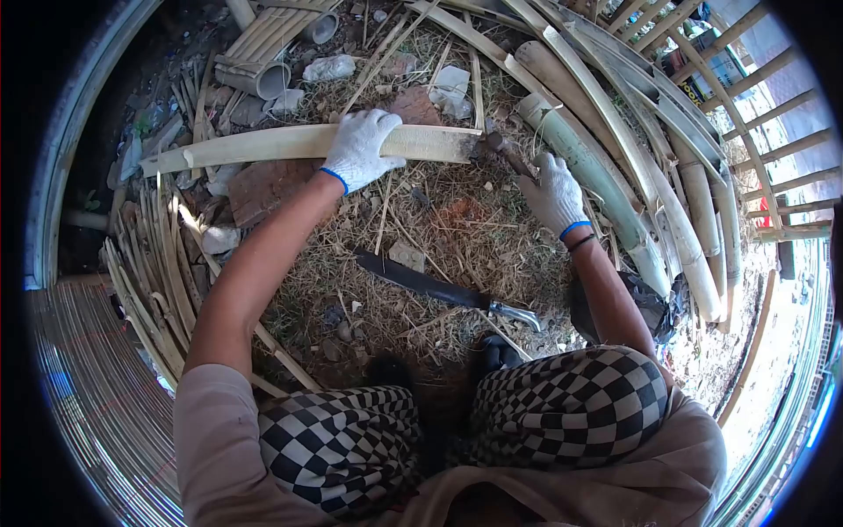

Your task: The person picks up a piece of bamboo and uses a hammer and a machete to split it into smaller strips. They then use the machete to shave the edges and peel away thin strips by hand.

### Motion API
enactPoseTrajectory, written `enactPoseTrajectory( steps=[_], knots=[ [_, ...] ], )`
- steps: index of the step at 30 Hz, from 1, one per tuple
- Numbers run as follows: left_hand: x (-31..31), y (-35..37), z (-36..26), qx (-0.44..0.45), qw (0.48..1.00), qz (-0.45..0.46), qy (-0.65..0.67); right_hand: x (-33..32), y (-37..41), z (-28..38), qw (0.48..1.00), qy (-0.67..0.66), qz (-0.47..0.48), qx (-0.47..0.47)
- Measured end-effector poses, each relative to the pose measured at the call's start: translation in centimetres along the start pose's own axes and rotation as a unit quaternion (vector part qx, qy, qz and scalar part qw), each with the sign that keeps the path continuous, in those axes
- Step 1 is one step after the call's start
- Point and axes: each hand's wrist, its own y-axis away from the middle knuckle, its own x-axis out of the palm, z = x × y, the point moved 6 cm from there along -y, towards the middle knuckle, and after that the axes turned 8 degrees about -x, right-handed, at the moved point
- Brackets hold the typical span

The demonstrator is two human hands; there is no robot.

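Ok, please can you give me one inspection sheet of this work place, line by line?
Surface: ground covered with dry straw and chips.
Job's things: split bamboo piece lying crosswise; chopping knife set at its right end.
Clutter: second knife on the ground between the arms; brick pieces; thin bamboo strips on the left.
Grips: left hand, gloved, closed over the split bamboo piece; right hand, gloved, closed on the chopping knife's handle.
Cables: nothing seen.
Surroundings: bamboo poles stacked on the right; bamboo fence beyond; slatted mat lower left.
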Motion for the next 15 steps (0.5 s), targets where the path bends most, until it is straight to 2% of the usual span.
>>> enactPoseTrajectory(
  steps=[3, 7, 8, 11, 12, 15],
  knots=[
    [-0.7, 0.3, -0.8, 0.003, 0.999, 0.001, -0.035, -1.9, -1.5, 3.2, 0.989, -0.106, -0.082, -0.067],
    [-0.4, 1.4, -1.2, 0.087, 0.99, -0.006, -0.108, -1.3, -3.1, 7.5, 0.969, -0.228, 0.027, -0.091],
    [-0.1, 1.7, -1.2, 0.102, 0.987, -0.001, -0.122, 0.0, -3.2, 7.7, 0.945, -0.312, 0.033, -0.096],
    [0.2, 2.6, -0.7, 0.139, 0.984, -0.024, -0.108, 1.1, -3.0, 9.6, 0.875, -0.46, 0.117, -0.099],
    [-0.1, 2.9, -0.3, 0.144, 0.985, -0.04, -0.084, 0.9, -2.7, 9.8, 0.822, -0.541, 0.175, -0.021],
    [-0.6, 3.1, 0.9, 0.153, 0.985, -0.072, -0.028, 1.8, -2.8, 10.4, 0.796, -0.574, 0.192, -0.001]
  ],
)
